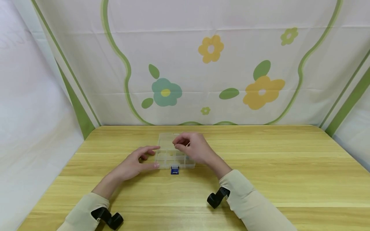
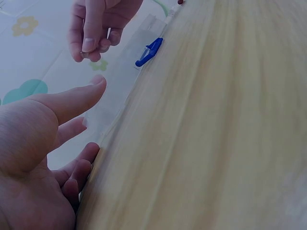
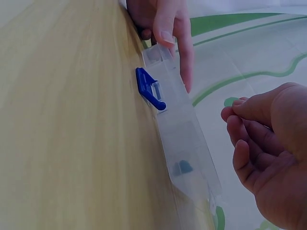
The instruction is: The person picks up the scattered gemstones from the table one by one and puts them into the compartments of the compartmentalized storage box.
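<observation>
A clear plastic compartment box (image 1: 170,166) lies on the table with its lid (image 1: 166,140) raised at the back and a blue latch (image 1: 174,170) at its front. My left hand (image 1: 131,165) spans the box's left side, fingers fairly straight, thumb tip at the front corner and index tip near the hinge. Above the compartments, my right hand (image 1: 196,147) pinches a tiny thing (image 2: 85,55) between thumb and index finger; its kind is too small to tell. A small teal piece (image 3: 183,166) shows through the box wall in the right wrist view.
The wood-grain table (image 1: 274,179) carries the box near its back edge. Behind it hangs a white curtain (image 1: 179,48) printed with flowers. A small dark red thing (image 2: 180,2) shows past the box's far end in the left wrist view.
</observation>
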### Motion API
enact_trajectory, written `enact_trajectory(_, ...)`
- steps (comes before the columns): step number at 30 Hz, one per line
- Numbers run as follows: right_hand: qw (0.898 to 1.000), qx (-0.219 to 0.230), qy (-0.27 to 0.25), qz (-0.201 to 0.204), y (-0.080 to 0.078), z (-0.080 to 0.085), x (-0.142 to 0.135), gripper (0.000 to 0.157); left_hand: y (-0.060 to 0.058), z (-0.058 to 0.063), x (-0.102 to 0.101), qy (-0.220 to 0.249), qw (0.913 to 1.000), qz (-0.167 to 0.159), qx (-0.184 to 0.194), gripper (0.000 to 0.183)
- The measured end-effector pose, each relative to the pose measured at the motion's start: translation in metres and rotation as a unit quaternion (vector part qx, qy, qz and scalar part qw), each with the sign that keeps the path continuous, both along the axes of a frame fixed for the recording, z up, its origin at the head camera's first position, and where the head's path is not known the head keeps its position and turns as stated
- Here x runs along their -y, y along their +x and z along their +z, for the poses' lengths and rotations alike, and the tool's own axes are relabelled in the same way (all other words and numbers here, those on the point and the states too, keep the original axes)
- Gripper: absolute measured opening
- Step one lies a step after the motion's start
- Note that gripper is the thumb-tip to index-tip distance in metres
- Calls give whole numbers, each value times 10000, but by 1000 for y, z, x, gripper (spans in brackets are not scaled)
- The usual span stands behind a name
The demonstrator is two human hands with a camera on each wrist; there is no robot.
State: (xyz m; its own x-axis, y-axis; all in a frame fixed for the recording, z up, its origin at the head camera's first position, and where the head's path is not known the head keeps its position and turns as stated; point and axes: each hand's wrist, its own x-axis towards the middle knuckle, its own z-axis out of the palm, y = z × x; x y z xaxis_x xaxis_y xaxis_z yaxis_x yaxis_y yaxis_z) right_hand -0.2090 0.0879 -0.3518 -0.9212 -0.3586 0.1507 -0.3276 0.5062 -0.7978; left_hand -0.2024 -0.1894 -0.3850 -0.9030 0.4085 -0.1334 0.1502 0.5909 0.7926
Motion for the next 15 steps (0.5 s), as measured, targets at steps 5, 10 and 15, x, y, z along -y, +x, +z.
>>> enact_trajectory(5,10000,21,37,-23,0,0,5,12,0,1,0,8,10000,-26,-22,67)
enact_trajectory(10,10000,5,75,-11,0,-2,11,13,-1,-1,1,-21,10000,16,2,66)
enact_trajectory(15,9999,-12,135,-21,0,-3,15,14,-1,-1,2,-23,10000,1,-21,67)
